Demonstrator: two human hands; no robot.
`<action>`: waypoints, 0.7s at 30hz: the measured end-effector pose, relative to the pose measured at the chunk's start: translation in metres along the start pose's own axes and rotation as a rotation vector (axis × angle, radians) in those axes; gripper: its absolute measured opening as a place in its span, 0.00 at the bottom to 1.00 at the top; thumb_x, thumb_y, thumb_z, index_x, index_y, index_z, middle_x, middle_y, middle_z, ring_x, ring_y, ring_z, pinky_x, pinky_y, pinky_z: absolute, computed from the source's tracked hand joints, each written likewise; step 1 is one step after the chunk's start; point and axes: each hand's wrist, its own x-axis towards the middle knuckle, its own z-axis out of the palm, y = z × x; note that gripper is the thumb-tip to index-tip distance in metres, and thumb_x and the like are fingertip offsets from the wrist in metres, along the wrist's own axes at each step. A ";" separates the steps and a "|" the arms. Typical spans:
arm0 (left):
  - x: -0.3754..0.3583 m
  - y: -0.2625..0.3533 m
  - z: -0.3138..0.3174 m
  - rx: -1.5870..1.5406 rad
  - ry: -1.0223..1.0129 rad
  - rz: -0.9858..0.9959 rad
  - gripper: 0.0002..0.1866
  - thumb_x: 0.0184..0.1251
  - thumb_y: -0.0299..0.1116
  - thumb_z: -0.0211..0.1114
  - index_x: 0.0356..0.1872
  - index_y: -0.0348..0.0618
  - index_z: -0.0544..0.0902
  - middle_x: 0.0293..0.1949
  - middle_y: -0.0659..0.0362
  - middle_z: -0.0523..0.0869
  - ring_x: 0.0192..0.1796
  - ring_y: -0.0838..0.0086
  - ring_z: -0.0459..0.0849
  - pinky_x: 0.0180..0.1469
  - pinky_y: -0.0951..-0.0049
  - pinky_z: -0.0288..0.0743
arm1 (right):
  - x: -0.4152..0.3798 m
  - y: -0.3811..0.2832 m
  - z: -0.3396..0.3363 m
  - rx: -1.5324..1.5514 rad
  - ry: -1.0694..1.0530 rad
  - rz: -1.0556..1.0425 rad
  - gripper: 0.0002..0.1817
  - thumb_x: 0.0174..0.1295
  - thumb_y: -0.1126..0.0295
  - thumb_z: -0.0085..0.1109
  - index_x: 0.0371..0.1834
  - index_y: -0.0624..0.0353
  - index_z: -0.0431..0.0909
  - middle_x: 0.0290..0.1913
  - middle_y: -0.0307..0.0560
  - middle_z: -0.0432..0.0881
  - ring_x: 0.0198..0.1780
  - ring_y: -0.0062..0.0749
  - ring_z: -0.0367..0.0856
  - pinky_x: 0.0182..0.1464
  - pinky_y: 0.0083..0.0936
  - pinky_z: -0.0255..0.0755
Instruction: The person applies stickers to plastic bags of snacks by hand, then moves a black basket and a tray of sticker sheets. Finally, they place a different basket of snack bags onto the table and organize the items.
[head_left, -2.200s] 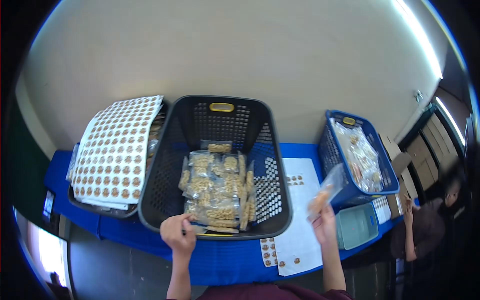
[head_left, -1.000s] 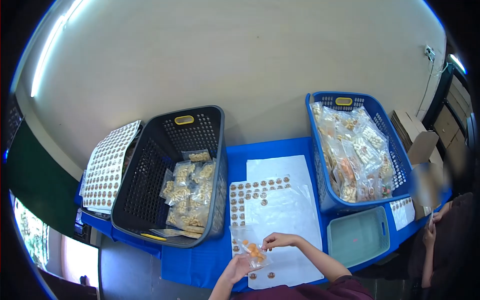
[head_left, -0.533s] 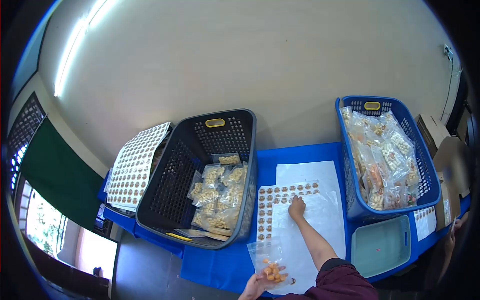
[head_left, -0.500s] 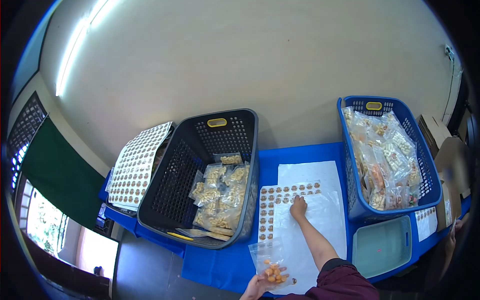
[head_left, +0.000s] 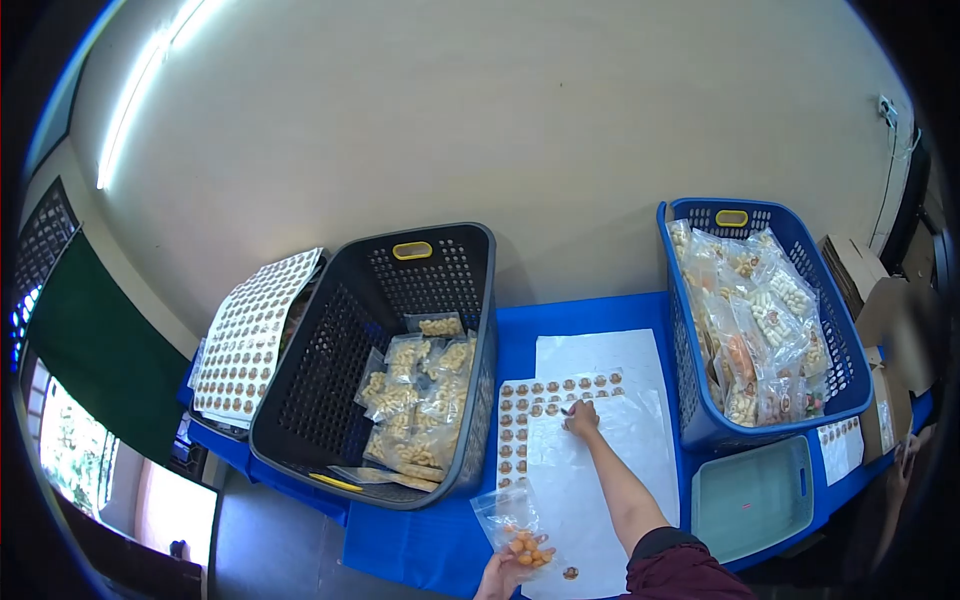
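My left hand (head_left: 500, 577) grips a clear plastic bag (head_left: 503, 510) holding several orange pieces (head_left: 527, 548), low over the near end of the white paper. My right hand (head_left: 581, 418) is closed in a pinch at the sticker sheet (head_left: 510, 420), with a small round brown sticker at its fingertips. Rows of such stickers run along the sheet's top and left side; its middle is bare white backing (head_left: 600, 480). A single round sticker (head_left: 570, 573) lies near the sheet's lower end, right of the bag.
A dark basket (head_left: 300, 400) with bags of pale snacks stands left; a blue basket (head_left: 710, 425) full of stickered bags stands right. A grey-green tray (head_left: 750, 500) is before it. Sticker sheets (head_left: 250, 340) are stacked far left. Another person's hand (head_left: 905, 455) shows at the right edge.
The view has shifted slightly, moving the scene left. My right hand stays by the sticker rows, its fingertips now pinching a sticker. My left hand still holds the bag.
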 end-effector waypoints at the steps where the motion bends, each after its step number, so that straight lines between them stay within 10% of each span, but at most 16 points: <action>1: 0.004 -0.001 0.000 0.017 -0.015 0.007 0.35 0.52 0.40 0.42 0.61 0.27 0.52 0.61 0.42 0.60 0.62 0.48 0.62 0.64 0.54 0.53 | 0.004 0.004 0.002 0.035 -0.007 0.002 0.18 0.38 0.65 0.65 0.36 0.49 0.74 0.45 0.48 0.69 0.49 0.41 0.71 0.51 0.37 0.64; 12: 0.020 -0.016 -0.002 0.021 -0.091 0.000 0.28 0.60 0.37 0.43 0.59 0.29 0.56 0.59 0.42 0.64 0.60 0.50 0.66 0.62 0.58 0.58 | 0.000 -0.007 0.007 0.207 0.151 0.116 0.11 0.43 0.56 0.64 0.27 0.46 0.78 0.42 0.44 0.74 0.45 0.37 0.74 0.48 0.36 0.66; 14: 0.026 -0.029 -0.016 0.034 -0.055 0.025 0.27 0.58 0.44 0.50 0.55 0.37 0.65 0.50 0.52 0.74 0.53 0.58 0.74 0.56 0.61 0.64 | 0.043 0.026 0.060 0.352 0.136 0.053 0.06 0.41 0.69 0.65 0.22 0.54 0.78 0.23 0.45 0.80 0.29 0.32 0.79 0.33 0.30 0.72; 16: 0.028 -0.034 -0.017 0.015 -0.095 0.041 0.23 0.58 0.46 0.53 0.49 0.43 0.71 0.42 0.59 0.79 0.46 0.64 0.78 0.51 0.65 0.68 | 0.013 -0.003 0.017 0.363 -0.006 -0.070 0.08 0.45 0.68 0.64 0.27 0.57 0.79 0.24 0.40 0.80 0.26 0.23 0.77 0.29 0.27 0.72; 18: 0.012 -0.019 0.016 0.035 -0.063 0.093 0.15 0.58 0.45 0.54 0.36 0.44 0.73 0.26 0.62 0.75 0.37 0.70 0.77 0.46 0.70 0.70 | -0.010 -0.002 -0.011 0.938 -0.352 0.012 0.09 0.52 0.67 0.59 0.35 0.58 0.76 0.35 0.42 0.79 0.40 0.24 0.75 0.44 0.24 0.68; 21: -0.006 -0.016 0.037 0.120 -0.018 0.175 0.14 0.62 0.40 0.54 0.20 0.47 0.68 0.19 0.64 0.70 0.29 0.75 0.75 0.37 0.76 0.69 | -0.067 0.007 -0.051 1.128 -0.284 -0.140 0.08 0.58 0.68 0.54 0.39 0.57 0.75 0.40 0.40 0.78 0.47 0.25 0.73 0.51 0.23 0.62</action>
